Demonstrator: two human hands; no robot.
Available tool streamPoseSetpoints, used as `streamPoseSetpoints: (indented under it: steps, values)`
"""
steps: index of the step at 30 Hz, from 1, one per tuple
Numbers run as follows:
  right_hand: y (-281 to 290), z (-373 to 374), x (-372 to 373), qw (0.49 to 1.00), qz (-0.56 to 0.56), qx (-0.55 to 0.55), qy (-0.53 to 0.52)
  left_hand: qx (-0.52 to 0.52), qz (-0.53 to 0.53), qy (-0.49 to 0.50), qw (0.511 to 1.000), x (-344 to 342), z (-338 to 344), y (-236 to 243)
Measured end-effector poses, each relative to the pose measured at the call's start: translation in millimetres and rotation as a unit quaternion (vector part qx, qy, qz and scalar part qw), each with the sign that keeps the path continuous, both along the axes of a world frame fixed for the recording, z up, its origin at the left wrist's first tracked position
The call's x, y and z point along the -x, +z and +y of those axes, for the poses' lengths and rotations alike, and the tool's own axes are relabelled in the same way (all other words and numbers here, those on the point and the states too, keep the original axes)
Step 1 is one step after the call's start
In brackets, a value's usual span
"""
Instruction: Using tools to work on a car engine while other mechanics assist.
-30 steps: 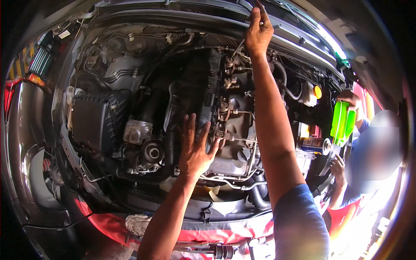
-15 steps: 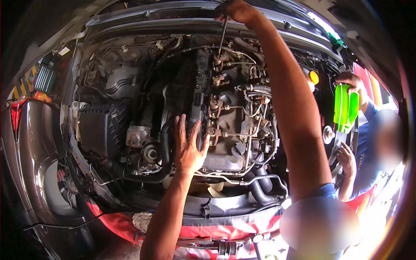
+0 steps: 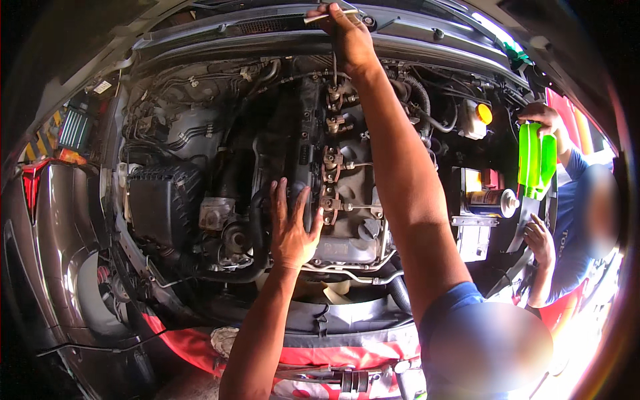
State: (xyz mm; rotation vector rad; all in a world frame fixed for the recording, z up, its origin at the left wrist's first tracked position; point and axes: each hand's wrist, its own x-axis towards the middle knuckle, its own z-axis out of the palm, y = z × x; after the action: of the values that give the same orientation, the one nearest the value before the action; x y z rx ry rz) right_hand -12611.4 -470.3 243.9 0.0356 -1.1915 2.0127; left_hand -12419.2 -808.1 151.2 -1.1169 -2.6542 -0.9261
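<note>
High over the far end of the engine, my right hand (image 3: pixel 350 41) is closed around the pale crossbar of a T-handle wrench (image 3: pixel 335 61). The wrench's thin shaft runs down to a fitting (image 3: pixel 335 97) at the far end of the row of injectors. My left hand (image 3: pixel 293 230) rests flat with fingers spread on the dark engine cover (image 3: pixel 303 143), beside the nearest injector (image 3: pixel 329 204). My right arm covers much of the pipes and hoses on the engine's right side.
A co-worker at the right holds a bright green container (image 3: pixel 535 163). Near it are a spray can (image 3: pixel 492 203), a battery (image 3: pixel 475 241) and a yellow-capped reservoir (image 3: pixel 475 127). An air filter box (image 3: pixel 159 203) sits left; red cloth (image 3: pixel 327 358) covers the front edge.
My right hand has turned the wrench's handle and shifted slightly left, with the arm swinging left too. This uncovers the spray can and battery. My left hand stays in place.
</note>
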Motion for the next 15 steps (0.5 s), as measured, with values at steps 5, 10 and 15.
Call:
streamPoseSetpoints:
  steps: [5, 10, 15]
  values:
    - [20, 81, 19, 0.931, -0.29, -0.222, -0.025, -0.002, -0.004, -0.01, 1.0, -4, 5, 2]
    - [49, 16, 10, 0.481, -0.34, -0.796, -0.136, 0.029, 0.011, 0.022, 0.999, 9, -24, -3]
    - [13, 4, -25, 0.704, -0.118, -0.58, -0.393, -0.004, 0.009, -0.003, 1.0, 0, 3, -2]
